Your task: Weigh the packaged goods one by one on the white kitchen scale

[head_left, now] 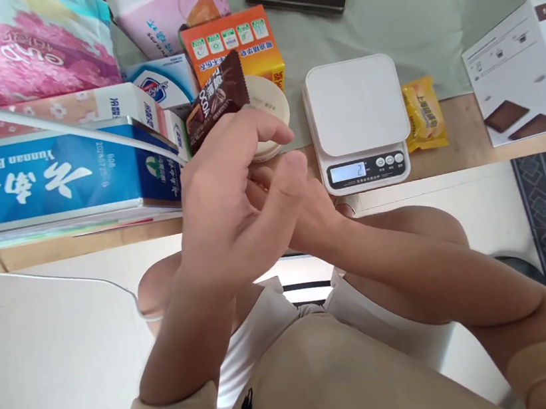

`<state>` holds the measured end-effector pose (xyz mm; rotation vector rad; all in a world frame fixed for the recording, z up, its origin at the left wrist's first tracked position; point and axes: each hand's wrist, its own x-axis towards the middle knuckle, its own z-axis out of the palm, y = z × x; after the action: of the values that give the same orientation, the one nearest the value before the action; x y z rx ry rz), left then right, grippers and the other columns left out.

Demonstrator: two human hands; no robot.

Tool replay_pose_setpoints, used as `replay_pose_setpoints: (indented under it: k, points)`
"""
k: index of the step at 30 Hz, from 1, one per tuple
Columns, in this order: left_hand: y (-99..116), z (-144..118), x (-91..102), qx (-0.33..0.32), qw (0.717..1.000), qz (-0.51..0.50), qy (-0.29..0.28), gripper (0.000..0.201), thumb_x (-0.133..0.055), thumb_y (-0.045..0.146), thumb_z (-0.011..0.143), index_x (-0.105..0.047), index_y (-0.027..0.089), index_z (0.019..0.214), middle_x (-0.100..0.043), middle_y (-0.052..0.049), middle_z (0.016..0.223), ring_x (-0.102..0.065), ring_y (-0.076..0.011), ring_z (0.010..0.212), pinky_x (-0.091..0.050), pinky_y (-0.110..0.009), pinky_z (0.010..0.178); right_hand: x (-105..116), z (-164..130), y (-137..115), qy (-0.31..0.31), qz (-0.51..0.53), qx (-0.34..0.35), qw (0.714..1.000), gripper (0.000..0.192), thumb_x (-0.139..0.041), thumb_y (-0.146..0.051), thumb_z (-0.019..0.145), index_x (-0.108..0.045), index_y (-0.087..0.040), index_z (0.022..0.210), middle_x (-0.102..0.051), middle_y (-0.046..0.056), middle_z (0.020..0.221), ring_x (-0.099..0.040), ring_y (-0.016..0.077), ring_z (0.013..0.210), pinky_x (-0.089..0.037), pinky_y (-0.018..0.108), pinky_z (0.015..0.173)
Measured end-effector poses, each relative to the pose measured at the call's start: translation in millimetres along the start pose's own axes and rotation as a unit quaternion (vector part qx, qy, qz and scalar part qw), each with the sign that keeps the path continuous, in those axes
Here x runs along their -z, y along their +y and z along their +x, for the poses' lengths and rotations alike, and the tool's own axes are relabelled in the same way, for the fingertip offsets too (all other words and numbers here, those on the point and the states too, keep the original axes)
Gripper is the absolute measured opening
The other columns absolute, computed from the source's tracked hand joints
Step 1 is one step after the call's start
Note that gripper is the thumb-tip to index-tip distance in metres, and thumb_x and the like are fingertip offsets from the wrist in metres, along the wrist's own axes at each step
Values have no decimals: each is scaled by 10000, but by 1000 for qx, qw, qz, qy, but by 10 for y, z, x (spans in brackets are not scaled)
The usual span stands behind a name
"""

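Hands together over desk edge.
Left hand (232, 196) fingers pinch brown cocoa packet (216, 98); right hand (298, 208) tucked behind, grip unclear.

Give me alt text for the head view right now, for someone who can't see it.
The left hand holds a brown cocoa snack packet above the table edge, with the right hand tucked close behind it. A white kitchen scale with nothing on its platform sits to the right, a yellow packet beside it; boxes, including a blue box, crowd the left.
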<state>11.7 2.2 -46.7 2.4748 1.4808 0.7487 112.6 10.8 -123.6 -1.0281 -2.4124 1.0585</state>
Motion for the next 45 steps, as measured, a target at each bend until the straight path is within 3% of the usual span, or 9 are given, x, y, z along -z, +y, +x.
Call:
replay_pose_setpoints:
  k: [4, 7, 11, 14, 19, 25, 29, 34, 45]
  points:
    - [103, 5, 3, 14, 999, 32, 11, 91, -557, 314, 1033, -627, 259, 1016, -736, -10, 941, -721, -173, 891, -605, -325, 752, 102, -171, 98, -12, -51, -11, 999, 471, -483, -262, 1005, -558, -368, 1458, -654, 37, 1407, -662, 209, 936, -285, 304, 550]
    - [188, 29, -13, 50, 997, 51, 9, 54, -569, 281, 999, -610, 246, 995, -732, -8, 952, -725, -177, 905, -625, -344, 798, 129, -401, 321, 98, -76, 21, 992, 403, -539, -311, 972, -631, -307, 1364, -706, 62, 1249, -644, 169, 801, -255, 300, 534]
    - [279, 53, -111, 57, 996, 65, -13, 66, -583, 252, 963, -603, 240, 1025, -730, -22, 1011, -732, -190, 966, -649, -370, 868, 219, -628, 781, 300, -29, 139, 943, 475, -642, -221, 887, -600, -262, 1359, -681, 92, 1211, -678, 177, 876, -487, 304, 631]
    - [331, 49, -295, 51, 995, 83, -12, 213, -628, 256, 916, -596, 217, 1124, -688, -126, 1251, -679, -269, 1212, -608, -484, 1056, 340, -641, 1133, 380, -32, 116, 917, 508, -671, -168, 844, -614, -254, 1341, -636, 123, 1199, -679, 240, 1058, -593, 404, 891]
    - [252, 23, -724, 21, 996, 88, 27, 325, -637, 291, 903, -582, 213, 1215, -616, -178, 1300, -653, -301, 1243, -584, -529, 1073, 477, -497, 1567, 364, -26, -20, 931, 537, -640, -223, 823, -643, -250, 1359, -585, 137, 1209, -644, 285, 1149, -594, 485, 990]
    - [17, 17, -961, 38, 997, 69, 22, 351, -634, 330, 912, -549, 276, 1248, -647, -121, 1274, -668, -295, 1208, -591, -513, 1040, 471, -448, 1681, 282, 5, -29, 959, 631, -629, -268, 827, -557, -296, 1454, -552, 130, 1366, -672, 229, 1049, -615, 389, 774]
    - [-57, 38, -1015, 12, 996, 78, 47, 363, -625, 347, 931, -536, 245, 1268, -654, -123, 1231, -665, -295, 1196, -568, -534, 1073, 472, -544, 1733, 350, 23, -45, 935, 665, -605, -306, 827, -500, -280, 1483, -516, 140, 1330, -648, 234, 1063, -609, 372, 736]
    - [-55, 85, -1087, 7, 996, 79, 46, 347, -581, 310, 929, -503, 265, 1264, -636, -123, 1234, -644, -283, 1222, -574, -558, 1098, 435, -607, 1894, 479, 28, -5, 877, 380, -507, -293, 844, -550, -224, 1215, -592, 91, 1158, -623, 230, 1061, -516, 304, 639]
    - [-164, 141, -1131, -5, 998, 38, 43, 374, -640, 310, 912, -522, 272, 1265, -614, -118, 1221, -604, -303, 1239, -527, -531, 1101, 439, -593, 1846, 468, 65, -65, 879, 313, -542, -248, 851, -572, -204, 1160, -605, 153, 1182, -648, 257, 1020, -516, 383, 701]
